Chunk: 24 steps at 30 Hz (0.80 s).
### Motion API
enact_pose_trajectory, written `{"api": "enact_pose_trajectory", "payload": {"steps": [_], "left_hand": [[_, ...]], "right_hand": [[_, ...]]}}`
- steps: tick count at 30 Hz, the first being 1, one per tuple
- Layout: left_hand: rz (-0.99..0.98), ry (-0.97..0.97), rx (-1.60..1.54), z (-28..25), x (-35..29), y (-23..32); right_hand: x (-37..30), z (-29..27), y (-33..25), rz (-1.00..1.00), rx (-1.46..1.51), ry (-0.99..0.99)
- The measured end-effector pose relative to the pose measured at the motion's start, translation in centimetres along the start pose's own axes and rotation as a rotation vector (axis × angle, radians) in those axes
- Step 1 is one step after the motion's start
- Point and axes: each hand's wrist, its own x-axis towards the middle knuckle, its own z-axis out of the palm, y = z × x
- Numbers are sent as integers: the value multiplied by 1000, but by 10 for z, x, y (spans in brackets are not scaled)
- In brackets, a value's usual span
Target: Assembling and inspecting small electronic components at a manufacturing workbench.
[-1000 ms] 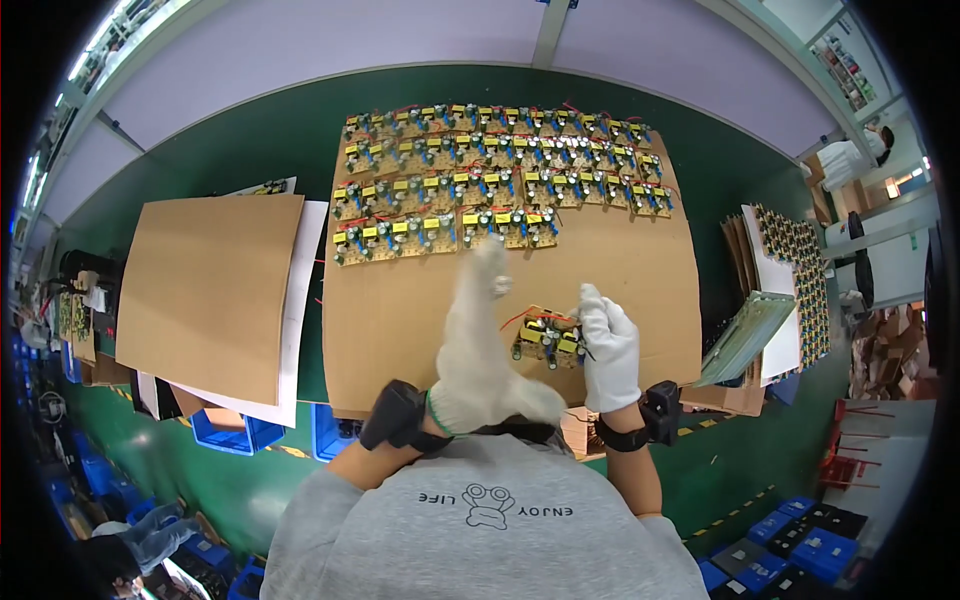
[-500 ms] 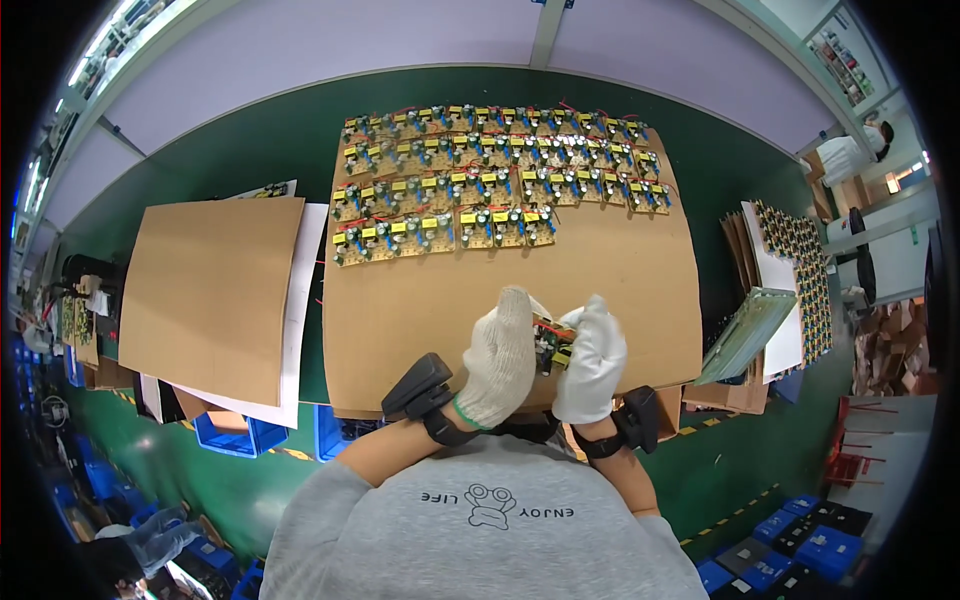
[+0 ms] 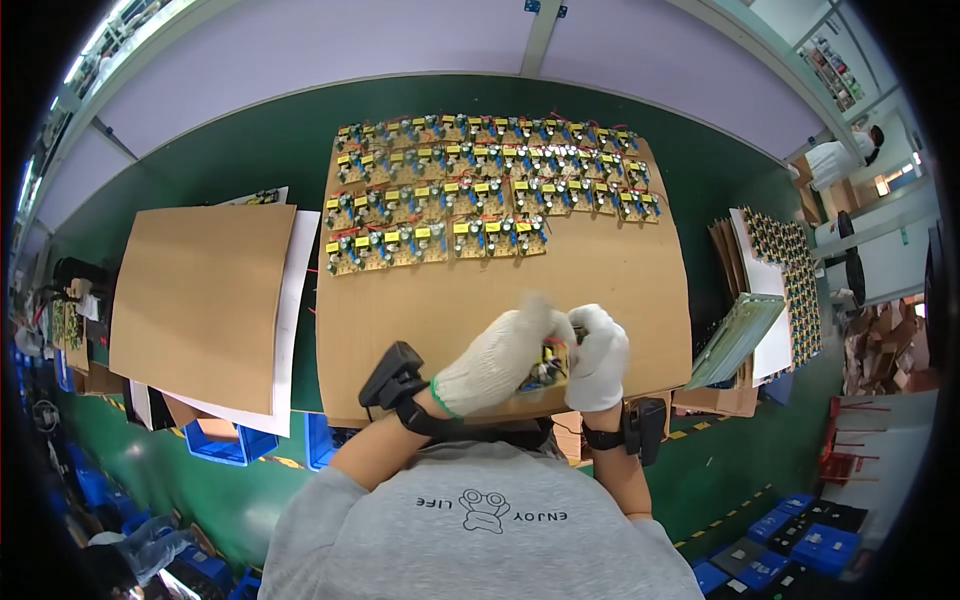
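Note:
A small circuit board [image 3: 548, 372], with yellow, blue and dark parts, is between my hands near the cardboard's front edge. My right hand [image 3: 599, 358], in a white glove, has its fingers curled closed at the board's right side. A small dark piece shows by its fingertips. My left hand [image 3: 500, 358], in a cream knitted glove, reaches across the board's left side, covering part of it. Its fingertips are smeared by motion, so their grip is hidden. Beyond the hands, rows of similar circuit boards [image 3: 430, 193] lie on the brown cardboard sheet [image 3: 420, 320].
At left lies another cardboard sheet [image 3: 200, 305] on white sheets. A stack of greenish panels [image 3: 737, 338] leans at right, beside a white board [image 3: 768, 300] and many small boards [image 3: 803, 290]. Blue bins [image 3: 232, 446] stand below the table edge. A person [image 3: 838, 165] is at far right.
My left hand has turned and reached further right, over the board, its fingertips now blurred. The board sits slightly lower between the hands. The whole view has shifted a little.

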Motion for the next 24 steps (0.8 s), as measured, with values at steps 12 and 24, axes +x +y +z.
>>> {"api": "enact_pose_trajectory", "payload": {"steps": [12,24], "left_hand": [[-272,183,10,-25,-15,24],[-285,443,-364,-31,-18,4]], "right_hand": [[25,-6,45,97,-392,182],[68,-14,66,-101,-285,-219]]}}
